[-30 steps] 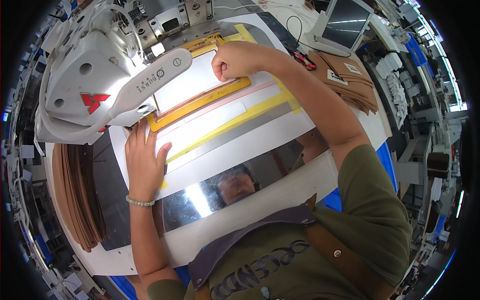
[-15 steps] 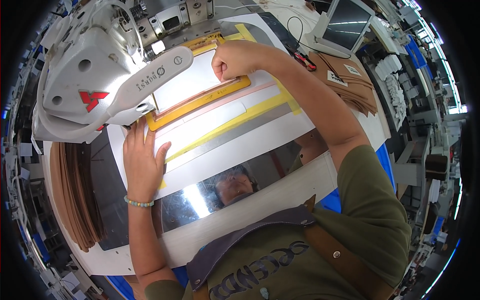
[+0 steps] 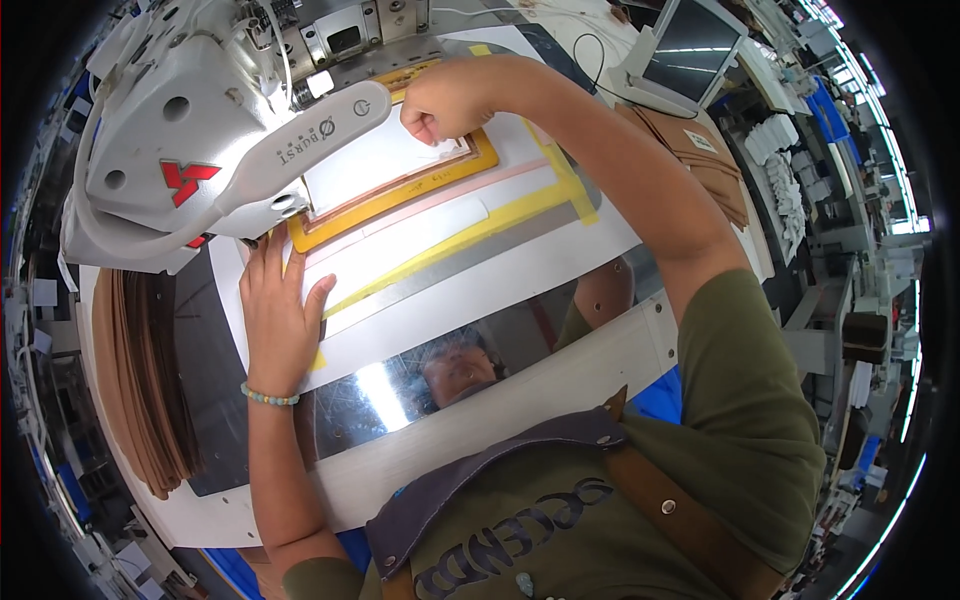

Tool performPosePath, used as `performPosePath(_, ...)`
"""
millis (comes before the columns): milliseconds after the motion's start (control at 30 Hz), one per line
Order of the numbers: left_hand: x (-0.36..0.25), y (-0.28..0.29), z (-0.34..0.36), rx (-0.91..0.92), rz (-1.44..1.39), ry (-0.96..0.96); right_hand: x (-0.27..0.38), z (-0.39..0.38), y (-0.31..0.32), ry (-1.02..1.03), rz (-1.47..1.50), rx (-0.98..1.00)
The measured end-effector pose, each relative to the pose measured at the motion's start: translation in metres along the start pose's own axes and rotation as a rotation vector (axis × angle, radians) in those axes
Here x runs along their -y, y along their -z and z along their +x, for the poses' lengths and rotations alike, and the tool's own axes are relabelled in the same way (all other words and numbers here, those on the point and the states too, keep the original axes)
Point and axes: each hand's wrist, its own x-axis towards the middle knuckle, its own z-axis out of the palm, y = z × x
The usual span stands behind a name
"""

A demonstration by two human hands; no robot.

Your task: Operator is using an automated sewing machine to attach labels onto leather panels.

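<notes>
My right hand (image 3: 450,100) is curled closed over the right part of a white sheet (image 3: 365,165) inside a yellow rectangular frame (image 3: 420,183); whatever its fingertips may hold is hidden. My left hand (image 3: 285,305) lies open, fingers spread, on a larger white board (image 3: 420,295) with yellow tape strips, its fingertips at the frame's lower-left corner. A white machine head (image 3: 170,140) with a long handle (image 3: 300,135) overhangs the frame's left part, with metal fittings (image 3: 345,35) behind.
Stacks of brown pieces lie at left (image 3: 145,380) and right (image 3: 690,150). A screen (image 3: 680,55) and cables stand at back right. A reflective metal plate (image 3: 380,395) lies before the board. Workshop equipment and white piles (image 3: 770,135) line the edges.
My right hand has moved slightly up and left along the frame, uncovering more of its right end. My left hand stays spread at the corner. The whole view has shifted slightly.
</notes>
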Motion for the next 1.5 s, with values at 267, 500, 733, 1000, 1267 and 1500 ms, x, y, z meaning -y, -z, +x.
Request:
performPosePath(267, 0.0, 0.0, 0.0, -0.048, -0.02, -0.017, 0.009, -0.001, -0.026, -0.056, -0.344, 0.048)
performPosePath(500, -0.003, 0.002, 0.001, -0.037, -0.049, 0.005, -0.002, -0.002, -0.011, 0.007, -0.04, -0.159)
performPosePath(733, -0.001, -0.001, 0.002, -0.082, -0.04, -0.015, 0.027, 0.031, -0.04, 0.268, 0.887, -0.086)
performPosePath(1000, -0.001, 0.0, 0.0, -0.085, -0.077, -0.012, 0.084, 0.062, -0.053, 0.149, 0.874, -0.061)
performPosePath(1267, 0.03, 0.028, -0.005, -0.01, -0.269, 0.016, 0.044, -0.005, -0.067, 0.097, 0.939, -0.458)
performPosePath(1500, 0.157, 0.102, -0.047, -0.338, 0.205, 0.424, 0.028, -0.032, -0.092, 0.251, 0.57, -0.889)
